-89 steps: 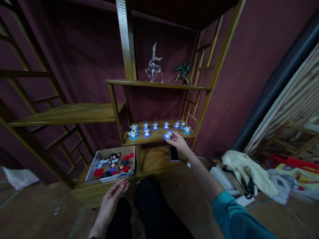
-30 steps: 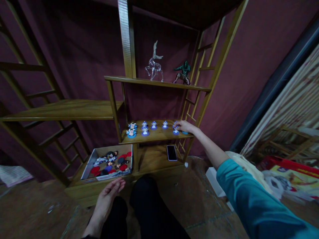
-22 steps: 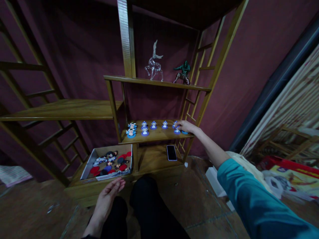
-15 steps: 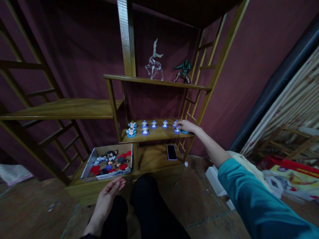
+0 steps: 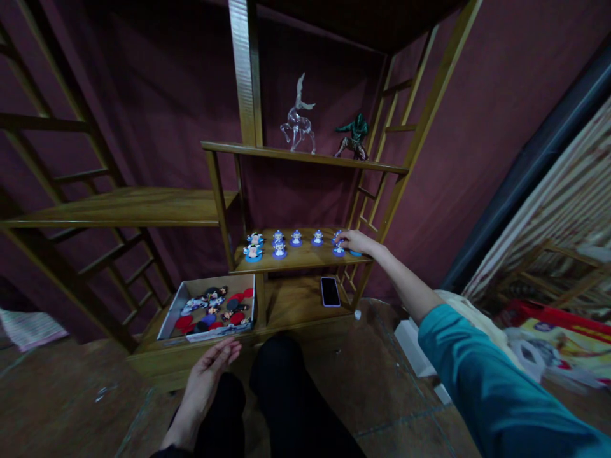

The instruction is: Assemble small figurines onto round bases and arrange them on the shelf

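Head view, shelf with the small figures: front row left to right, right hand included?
Blue-based figure → first purple-based figure → gap → second purple-based figure → right hand, its fingertips at that figure. Left out: a blue base partly hidden by the hand.

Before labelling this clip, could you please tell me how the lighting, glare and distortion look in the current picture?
Head view: dim overall, deep shadow behind the clear deer; also there, pale glare on the tall post, stretching toward the edges, and the figure under the right hand too small for detail.
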A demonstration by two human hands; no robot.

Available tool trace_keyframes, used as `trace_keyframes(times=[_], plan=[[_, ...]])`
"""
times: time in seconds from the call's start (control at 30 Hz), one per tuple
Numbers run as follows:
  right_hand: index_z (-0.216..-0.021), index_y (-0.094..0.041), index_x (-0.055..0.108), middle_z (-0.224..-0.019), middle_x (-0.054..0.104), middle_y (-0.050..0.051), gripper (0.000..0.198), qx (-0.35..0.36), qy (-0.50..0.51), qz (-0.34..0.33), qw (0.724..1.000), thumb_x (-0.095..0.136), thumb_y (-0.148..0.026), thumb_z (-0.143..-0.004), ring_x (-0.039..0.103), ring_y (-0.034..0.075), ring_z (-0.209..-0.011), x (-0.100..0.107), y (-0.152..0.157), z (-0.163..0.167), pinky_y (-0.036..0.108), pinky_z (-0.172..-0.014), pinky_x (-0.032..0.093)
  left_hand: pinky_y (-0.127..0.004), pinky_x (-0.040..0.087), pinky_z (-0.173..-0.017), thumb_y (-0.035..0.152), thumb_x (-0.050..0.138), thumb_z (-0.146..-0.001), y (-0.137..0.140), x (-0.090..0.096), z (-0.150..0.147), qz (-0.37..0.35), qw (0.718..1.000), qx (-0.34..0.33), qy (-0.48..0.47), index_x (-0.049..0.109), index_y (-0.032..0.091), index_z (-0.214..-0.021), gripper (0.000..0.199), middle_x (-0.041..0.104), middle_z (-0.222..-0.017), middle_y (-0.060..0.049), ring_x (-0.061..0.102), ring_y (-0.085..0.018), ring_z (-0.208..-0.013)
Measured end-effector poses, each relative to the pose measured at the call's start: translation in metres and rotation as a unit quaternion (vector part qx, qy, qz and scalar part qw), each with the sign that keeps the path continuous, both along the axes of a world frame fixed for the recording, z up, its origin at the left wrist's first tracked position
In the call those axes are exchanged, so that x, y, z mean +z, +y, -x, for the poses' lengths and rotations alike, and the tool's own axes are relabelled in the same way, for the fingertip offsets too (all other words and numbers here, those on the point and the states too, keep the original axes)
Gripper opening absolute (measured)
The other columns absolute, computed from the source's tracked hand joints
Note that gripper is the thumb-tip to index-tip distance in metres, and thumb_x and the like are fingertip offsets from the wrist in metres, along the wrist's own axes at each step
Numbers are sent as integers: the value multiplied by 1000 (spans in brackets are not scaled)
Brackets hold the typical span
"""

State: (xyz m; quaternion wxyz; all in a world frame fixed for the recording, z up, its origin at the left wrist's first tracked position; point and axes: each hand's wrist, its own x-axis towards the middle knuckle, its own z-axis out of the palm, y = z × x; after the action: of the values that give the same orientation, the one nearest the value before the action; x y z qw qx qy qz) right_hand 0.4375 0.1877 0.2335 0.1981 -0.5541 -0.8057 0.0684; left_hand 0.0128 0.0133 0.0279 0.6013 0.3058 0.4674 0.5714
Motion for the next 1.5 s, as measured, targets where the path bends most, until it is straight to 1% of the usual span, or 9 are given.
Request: trace_keyframes(times=[0.27,0.4,0.6,0.73,0.83,0.97,1.1,1.3,1.5], plan=[[-92,-23,69,-93,70,0,22,8,1,9,1000,62,-14,-73,62,16,-83,-2,0,-2,26,-78,46,-32,49,-89,28,77,-59,1,-9,4,-17,1000,-2,-5,67,14,-98,44,69,-98,-10,64,-22,-92],[-95,-24,68,-92,70,1,21,11,14,9,1000,60,-19,-76,62,16,-83,7,-6,-1,27,-79,46,-35,49,-89,28,77,-59,2,-10,5,-21,1000,-2,-1,67,13,-100,44,69,-99,-11,64,-23,-94],[-101,-20,66,-97,69,4,24,-28,46,-93,994,52,-21,-82,62,18,-87,34,-30,6,29,-81,46,-33,49,-88,30,77,-59,4,-10,6,-22,1000,0,10,68,13,-97,42,69,-97,-10,64,-22,-92],[-101,-22,66,-103,67,5,24,25,99,-117,988,52,-26,-83,61,20,-94,32,-66,26,33,-87,45,-32,48,-88,33,75,-61,-1,-7,6,-32,999,4,31,67,14,-97,41,69,-97,-10,64,-21,-91],[-102,-23,66,-104,67,4,26,71,153,-81,982,49,-35,-85,60,20,-98,12,-96,49,35,-89,44,-34,48,-86,37,74,-61,-8,-2,7,-40,997,18,71,67,14,-96,42,70,-94,-10,64,-21,-89],[-104,-25,64,-105,67,3,29,150,196,83,965,48,-40,-85,61,19,-97,-36,-120,88,31,-84,47,-34,48,-82,38,72,-61,-11,0,13,-40,994,47,88,67,14,-92,39,70,-89,-9,64,-20,-84],[-102,-23,64,-104,67,4,28,204,227,193,933,50,-38,-85,60,20,-99,-88,-125,141,32,-85,46,-30,48,-72,34,75,-58,-2,-4,25,-19,995,45,90,68,13,-85,36,69,-79,-7,63,-17,-72],[-96,-20,66,-97,69,5,26,243,287,263,888,50,-36,-84,62,19,-93,-145,-104,231,33,-84,46,-26,46,-63,28,76,-54,48,2,58,-7,989,134,66,67,11,-78,31,66,-68,-5,60,-14,-62],[-90,-20,68,-92,70,4,22,191,320,254,893,51,-31,-80,63,18,-85,-206,-47,308,31,-79,47,-24,48,-59,11,68,-59,111,10,101,-8,975,222,-9,65,10,-78,19,66,-67,-6,61,-13,-59]])
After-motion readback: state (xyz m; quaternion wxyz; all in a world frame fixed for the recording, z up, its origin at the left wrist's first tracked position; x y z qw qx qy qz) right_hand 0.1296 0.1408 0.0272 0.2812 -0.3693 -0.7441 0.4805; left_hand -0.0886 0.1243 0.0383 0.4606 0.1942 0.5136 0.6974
